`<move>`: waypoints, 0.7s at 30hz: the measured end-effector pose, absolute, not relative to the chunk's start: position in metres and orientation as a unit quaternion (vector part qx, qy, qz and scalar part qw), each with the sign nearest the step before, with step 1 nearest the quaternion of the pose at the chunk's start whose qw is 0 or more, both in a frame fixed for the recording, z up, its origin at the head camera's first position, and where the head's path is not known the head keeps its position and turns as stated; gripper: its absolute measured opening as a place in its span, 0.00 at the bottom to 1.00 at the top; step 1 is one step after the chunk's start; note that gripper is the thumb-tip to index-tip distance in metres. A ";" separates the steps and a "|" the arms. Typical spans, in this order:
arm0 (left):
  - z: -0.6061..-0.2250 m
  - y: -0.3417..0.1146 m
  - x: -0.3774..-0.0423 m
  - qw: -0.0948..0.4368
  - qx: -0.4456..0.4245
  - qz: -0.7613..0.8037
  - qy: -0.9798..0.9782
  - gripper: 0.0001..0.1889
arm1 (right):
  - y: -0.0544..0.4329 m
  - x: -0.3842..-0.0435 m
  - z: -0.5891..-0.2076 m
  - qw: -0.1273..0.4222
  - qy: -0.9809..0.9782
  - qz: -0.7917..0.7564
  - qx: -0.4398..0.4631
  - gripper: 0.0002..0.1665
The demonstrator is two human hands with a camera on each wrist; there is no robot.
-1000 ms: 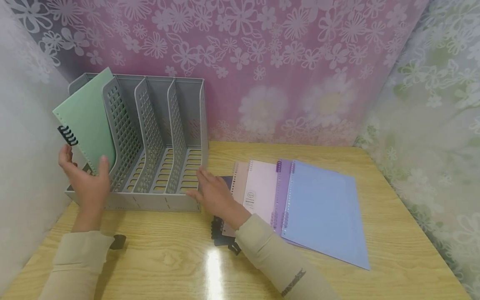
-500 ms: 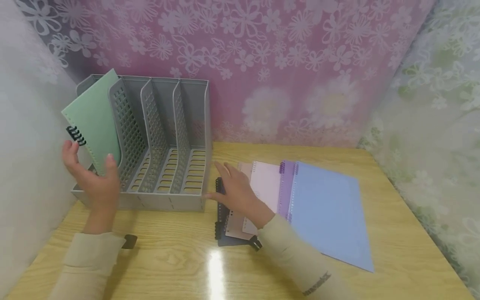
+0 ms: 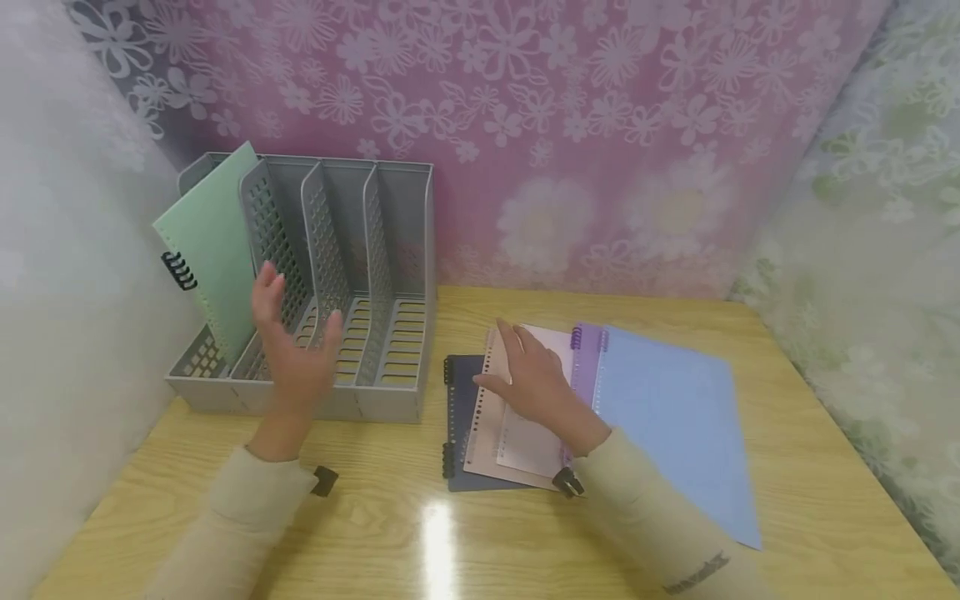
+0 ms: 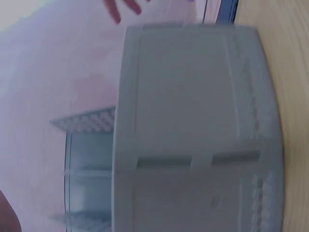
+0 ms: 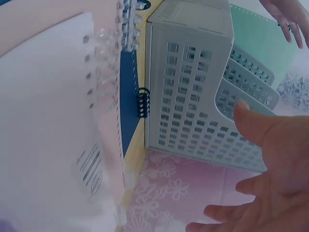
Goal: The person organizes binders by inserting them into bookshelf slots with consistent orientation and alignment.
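A green spiral notebook (image 3: 213, 242) leans in the leftmost compartment of the grey desk file organizer (image 3: 315, 402). In front of the organizer my left hand (image 3: 296, 358) is raised with fingers apart, holding nothing. My right hand (image 3: 540, 383) spreads over the fanned notebooks, also with nothing in its grasp; the right wrist view shows its thumb and fingers apart. Below it lie a navy notebook (image 3: 465, 425), a beige-pink notebook (image 3: 483, 442) and a pale pink notebook (image 3: 528, 450). A purple notebook (image 3: 587, 358) and a large blue notebook (image 3: 667, 408) overlap to their right.
The wooden table (image 3: 375, 533) runs up to a pink flowered backdrop (image 3: 540, 150). A pale wall (image 3: 90, 275) stands at the left and a flowered panel (image 3: 870, 250) at the right. Black clasps show at both cuffs.
My left hand has come away from the green notebook and moved right. The right hand has left the organizer's right edge and moved right over the notebooks. The green notebook stays leaning.
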State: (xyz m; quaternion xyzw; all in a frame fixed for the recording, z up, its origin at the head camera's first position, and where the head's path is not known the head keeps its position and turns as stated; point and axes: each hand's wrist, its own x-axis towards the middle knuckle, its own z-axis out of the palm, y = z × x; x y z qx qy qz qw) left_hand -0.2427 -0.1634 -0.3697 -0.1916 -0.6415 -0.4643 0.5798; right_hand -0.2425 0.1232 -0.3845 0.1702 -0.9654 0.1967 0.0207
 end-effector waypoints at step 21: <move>-0.409 -0.041 -0.223 0.051 -0.209 -0.643 -0.735 0.34 | 0.205 -0.240 -0.399 -0.014 -0.986 0.151 0.063 0.52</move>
